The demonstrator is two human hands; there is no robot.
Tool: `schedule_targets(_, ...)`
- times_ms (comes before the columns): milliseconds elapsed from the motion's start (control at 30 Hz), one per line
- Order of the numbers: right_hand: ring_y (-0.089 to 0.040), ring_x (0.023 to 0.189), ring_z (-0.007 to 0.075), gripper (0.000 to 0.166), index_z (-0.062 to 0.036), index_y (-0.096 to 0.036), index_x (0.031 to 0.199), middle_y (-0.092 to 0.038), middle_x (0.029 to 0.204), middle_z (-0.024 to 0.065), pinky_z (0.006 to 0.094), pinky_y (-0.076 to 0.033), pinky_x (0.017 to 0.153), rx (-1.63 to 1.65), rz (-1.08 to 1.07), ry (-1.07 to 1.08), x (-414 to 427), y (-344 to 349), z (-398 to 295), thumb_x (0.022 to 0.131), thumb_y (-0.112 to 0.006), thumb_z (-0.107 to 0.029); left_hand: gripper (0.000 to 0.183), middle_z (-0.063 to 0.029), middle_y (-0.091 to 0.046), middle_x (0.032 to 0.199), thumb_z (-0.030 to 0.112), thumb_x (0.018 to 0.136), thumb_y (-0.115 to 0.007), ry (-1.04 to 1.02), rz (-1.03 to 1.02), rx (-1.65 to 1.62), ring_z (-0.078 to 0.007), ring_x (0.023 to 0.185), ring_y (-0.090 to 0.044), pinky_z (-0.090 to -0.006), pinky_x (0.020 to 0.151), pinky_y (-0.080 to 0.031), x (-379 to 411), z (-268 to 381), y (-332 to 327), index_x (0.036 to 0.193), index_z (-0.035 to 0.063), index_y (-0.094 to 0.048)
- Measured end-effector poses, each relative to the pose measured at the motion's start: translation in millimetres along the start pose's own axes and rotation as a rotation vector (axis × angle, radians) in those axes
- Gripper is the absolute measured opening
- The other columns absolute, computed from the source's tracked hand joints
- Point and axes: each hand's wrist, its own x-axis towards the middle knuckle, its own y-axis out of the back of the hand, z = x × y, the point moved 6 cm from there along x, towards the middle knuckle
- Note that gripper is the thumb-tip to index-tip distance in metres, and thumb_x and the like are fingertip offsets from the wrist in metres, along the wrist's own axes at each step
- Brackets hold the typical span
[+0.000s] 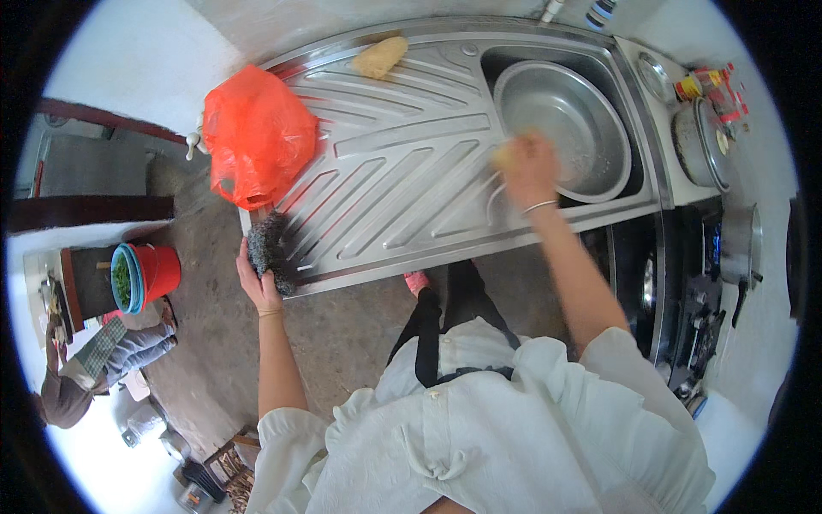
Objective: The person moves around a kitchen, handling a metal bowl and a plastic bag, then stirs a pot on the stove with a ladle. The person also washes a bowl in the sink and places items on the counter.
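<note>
My right hand (532, 168), a little blurred, holds a yellowish sponge or scrubbing pad (504, 157) over the right end of the stainless steel drainboard (411, 186), beside the sink. A large metal basin (578, 128) sits in the sink bowl there, its lower left rim partly behind my hand. At the drainboard's lower left corner my left hand (262, 283) grips a dark grey steel wool scourer (268, 247). Just above it lies a red plastic bag (257, 135), its contents hidden. A yellowish loofah-like piece (380, 58) rests near the back edge.
Right of the sink stand a lidded pot (697, 144), bottles (703, 82) and a gas stove (697, 321) with a saucepan (738, 247). At the left are a white tap (192, 144) and a red bucket (160, 273); another person (96, 366) is beyond.
</note>
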Motion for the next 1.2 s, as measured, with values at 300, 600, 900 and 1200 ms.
schedule_targets(300, -0.026, 0.119, 0.0356, 0.046, -0.0097, -0.041, 0.117, -0.025, 0.13, 0.0137, 0.0521, -0.018, 0.097, -0.211, -0.726, 0.582, -154, -100, -131, 0.073, -0.049, -0.02, 0.06, -0.0156, -0.045, 0.114, 0.019, 0.061, -0.043, -0.014, -0.061, 0.033, -0.0257, 0.105, -0.043, -0.0331, 0.092, -0.03, -1, -1, 1, 0.118, -0.0024, -0.04)
schedule_targets(600, -0.034, 0.108, 0.0357, 0.045, -0.0142, -0.043, 0.114, -0.03, 0.125, 0.0142, 0.0449, -0.031, 0.089, -0.529, -0.382, 0.197, -81, -8, 68, 0.073, -0.055, -0.026, 0.059, -0.0168, -0.046, 0.093, 0.018, 0.061, -0.045, -0.077, -0.028, 0.066, -0.031, 0.088, -0.046, -0.035, 0.081, -0.036, 0, 4, -3, 0.117, 0.0008, -0.04)
schedule_targets(900, -0.037, 0.105, 0.0343, 0.05, -0.015, -0.048, 0.11, -0.032, 0.122, 0.0139, 0.0433, -0.033, 0.085, -0.203, -0.101, 0.439, -40, 25, -11, 0.063, -0.063, -0.023, 0.064, -0.0179, -0.043, 0.105, 0.018, 0.058, -0.053, 0.018, -0.307, 0.369, -0.0355, 0.094, -0.046, -0.0393, 0.079, -0.04, -8, 30, -28, 0.12, 0.0123, -0.039)
schedule_targets(1200, -0.034, 0.112, 0.0343, 0.042, -0.0177, -0.046, 0.113, -0.028, 0.127, 0.0121, 0.0454, -0.03, 0.089, 0.075, -0.433, 0.309, -16, -60, -9, 0.073, -0.052, -0.028, 0.06, -0.0172, -0.03, 0.122, 0.033, 0.062, -0.064, -0.152, -0.341, 0.692, -0.0333, 0.116, -0.026, -0.057, 0.09, -0.018, 21, 87, -60, 0.115, 0.0134, -0.043)
